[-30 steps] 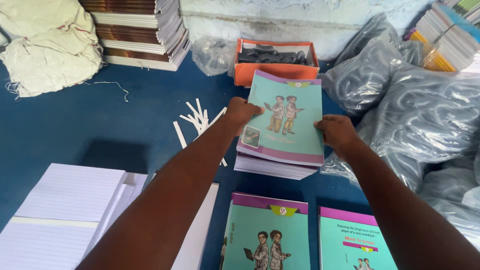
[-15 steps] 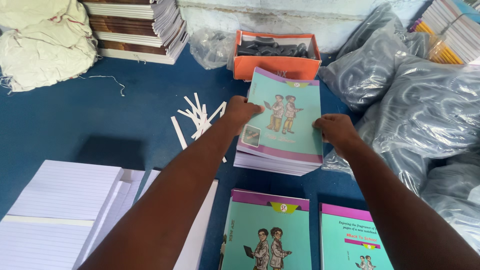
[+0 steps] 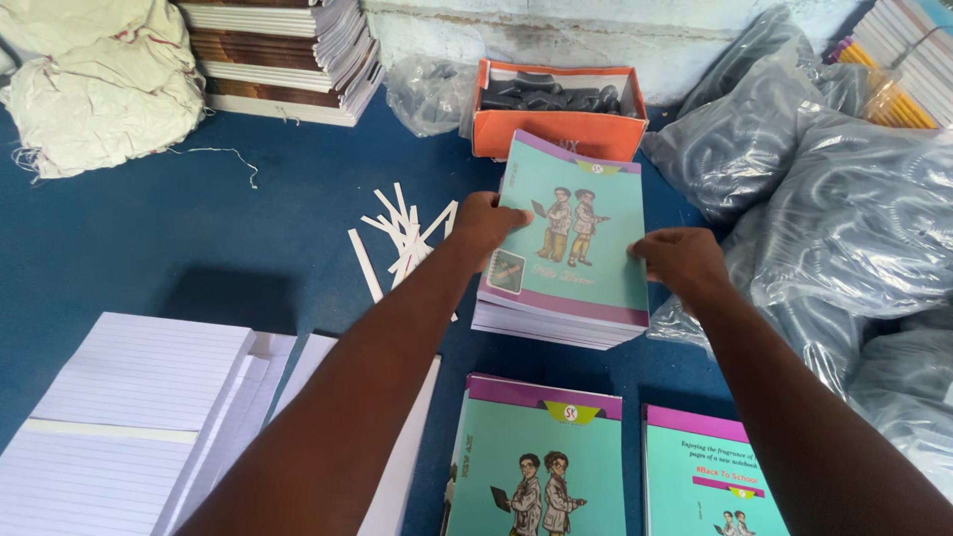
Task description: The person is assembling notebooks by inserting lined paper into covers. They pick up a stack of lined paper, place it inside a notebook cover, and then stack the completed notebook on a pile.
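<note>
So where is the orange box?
In the head view, the orange box sits at the top middle, against the wall, just behind the notebook stack both hands hold, between clear plastic bags.

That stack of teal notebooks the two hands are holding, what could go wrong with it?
The stack of teal notebooks is held only at its side edges by the left hand and the right hand, so the loose books might fan out or slide off each other. It could also bump the orange box right behind it. The white paper strips beside the left hand might get swept along the blue table.
</note>
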